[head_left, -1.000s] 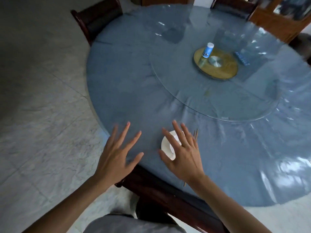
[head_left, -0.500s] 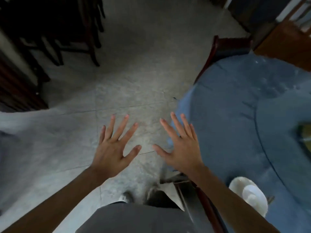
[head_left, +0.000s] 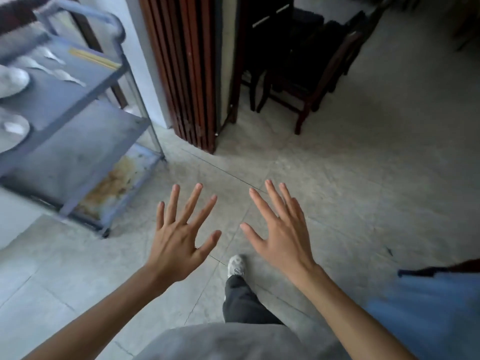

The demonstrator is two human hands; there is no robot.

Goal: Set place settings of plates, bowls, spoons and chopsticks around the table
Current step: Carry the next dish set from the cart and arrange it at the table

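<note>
At the far left stands a grey metal cart (head_left: 78, 120) with shelves. On its top shelf lie spoons (head_left: 55, 71), blurred, and a pair of chopsticks (head_left: 94, 58) near the back corner. White bowls (head_left: 11, 80) sit at the left edge of that shelf, and a plate (head_left: 13, 131) shows on the shelf below, half cut off by the frame. The lowest shelf carries a rusty brown stain.

The left hand (head_left: 179, 242) is held out in the air over the tiled floor (head_left: 350, 190), palm down, back of the hand up. Its fingers are straight and spread wide, the thumb out to the right, and it holds nothing. The forearm runs down to the bottom left corner.

Between the hands, a white shoe (head_left: 236, 266) and a dark trouser leg step forward on the floor.

The right hand (head_left: 283, 237) is raised to the same height, also palm down, fingers straight and closer together, thumb out to the left, holding nothing. The two hands are apart.

Behind stand a dark wooden folding screen (head_left: 187, 68) and dark chairs (head_left: 311, 63). At the lower right is the blue-covered edge of the table (head_left: 428, 307), blurred.
</note>
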